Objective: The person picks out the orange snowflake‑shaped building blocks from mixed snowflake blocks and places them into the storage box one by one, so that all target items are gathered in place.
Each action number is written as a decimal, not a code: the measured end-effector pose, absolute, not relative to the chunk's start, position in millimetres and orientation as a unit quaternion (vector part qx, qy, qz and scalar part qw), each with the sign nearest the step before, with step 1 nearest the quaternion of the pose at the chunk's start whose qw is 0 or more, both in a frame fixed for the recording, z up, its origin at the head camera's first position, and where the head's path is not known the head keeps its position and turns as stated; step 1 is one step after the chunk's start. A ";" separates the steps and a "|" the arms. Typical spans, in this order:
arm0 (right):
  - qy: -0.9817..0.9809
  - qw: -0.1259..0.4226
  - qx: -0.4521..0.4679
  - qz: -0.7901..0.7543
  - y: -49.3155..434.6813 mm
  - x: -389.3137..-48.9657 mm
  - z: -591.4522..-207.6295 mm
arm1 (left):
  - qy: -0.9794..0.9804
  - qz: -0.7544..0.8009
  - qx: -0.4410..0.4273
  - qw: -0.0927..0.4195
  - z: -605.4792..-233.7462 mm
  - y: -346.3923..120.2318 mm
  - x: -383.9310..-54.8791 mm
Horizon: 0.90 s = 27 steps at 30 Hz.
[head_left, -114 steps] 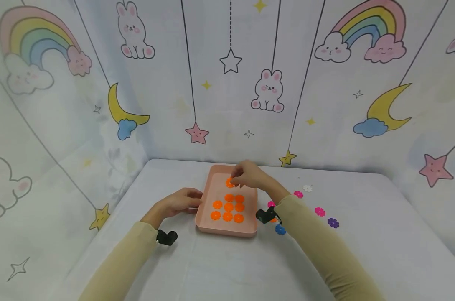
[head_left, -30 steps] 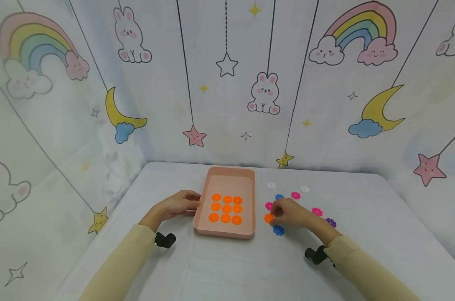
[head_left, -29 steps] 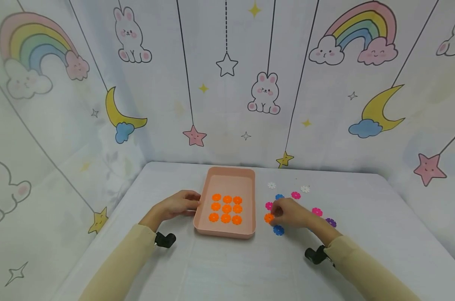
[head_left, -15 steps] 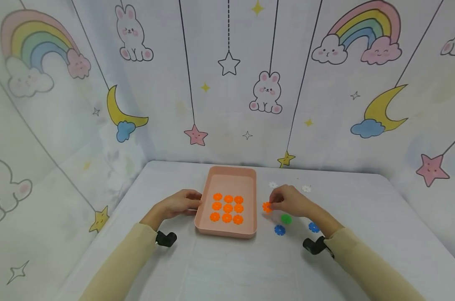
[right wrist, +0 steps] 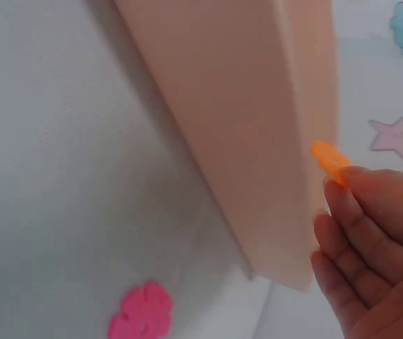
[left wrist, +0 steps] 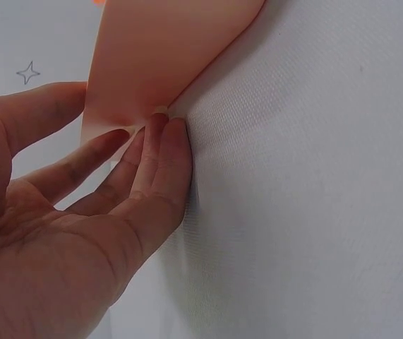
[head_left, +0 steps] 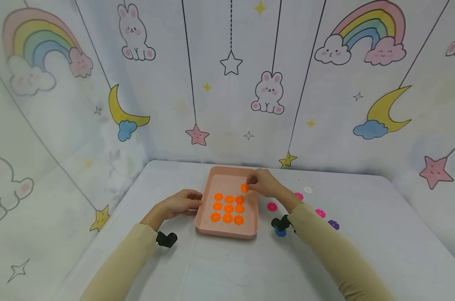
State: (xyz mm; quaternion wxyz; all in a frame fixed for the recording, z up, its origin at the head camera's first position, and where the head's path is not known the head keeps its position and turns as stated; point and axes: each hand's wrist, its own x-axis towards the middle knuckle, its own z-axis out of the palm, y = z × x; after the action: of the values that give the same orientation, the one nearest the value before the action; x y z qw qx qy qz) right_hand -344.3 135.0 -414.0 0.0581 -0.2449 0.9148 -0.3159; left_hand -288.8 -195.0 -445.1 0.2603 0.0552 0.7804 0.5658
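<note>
A shallow pink tray (head_left: pixel 227 234) stands on the table, its floor bearing several orange flower-shaped pieces (head_left: pixel 228 208) in rows toward the near end. My left hand (head_left: pixel 180 201) holds the tray's left side. In the left wrist view, its thumb (left wrist: pixel 53 109) meets the rim while the other fingers lie against the outer wall. My right hand (head_left: pixel 265 184) pinches another orange flower-shaped piece (head_left: pixel 244 188) between thumb and finger, over the tray's far right part. In the right wrist view that piece (right wrist: pixel 329 159) is tilted, near the rim.
Right of the tray lie pink flower pieces (head_left: pixel 272 207), a blue one (head_left: pixel 281 233), a purple one (head_left: pixel 334 224) and a white one (head_left: pixel 308 190). My right forearm covers part of this group. A patterned cloth (head_left: pixel 227 104) hangs behind the table.
An orange piece held over the tray earliest now lies in the rows. My right hand has since picked another orange piece off the table and brought it left over the tray. My left hand stays.
</note>
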 end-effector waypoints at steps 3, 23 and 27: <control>0.921 0.053 -0.235 -0.305 127.2 -352.8 -421.9 | 0.780 0.567 0.052 0.260 -444.6 -194.1 -289.1; 0.945 0.048 -0.211 -0.244 113.5 -363.5 -442.0 | 0.778 0.569 0.049 0.264 -441.9 -193.1 -288.5; 0.956 0.052 -0.207 -0.201 111.3 -362.1 -441.5 | 0.777 0.568 0.049 0.265 -442.8 -193.4 -289.0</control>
State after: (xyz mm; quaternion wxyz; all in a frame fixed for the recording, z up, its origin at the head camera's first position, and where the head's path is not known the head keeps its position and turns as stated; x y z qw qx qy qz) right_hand -362.1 111.3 -441.5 0.0515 -0.2066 0.9561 -0.2013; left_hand -289.0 -193.4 -442.8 0.2648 0.0491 0.7774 0.5684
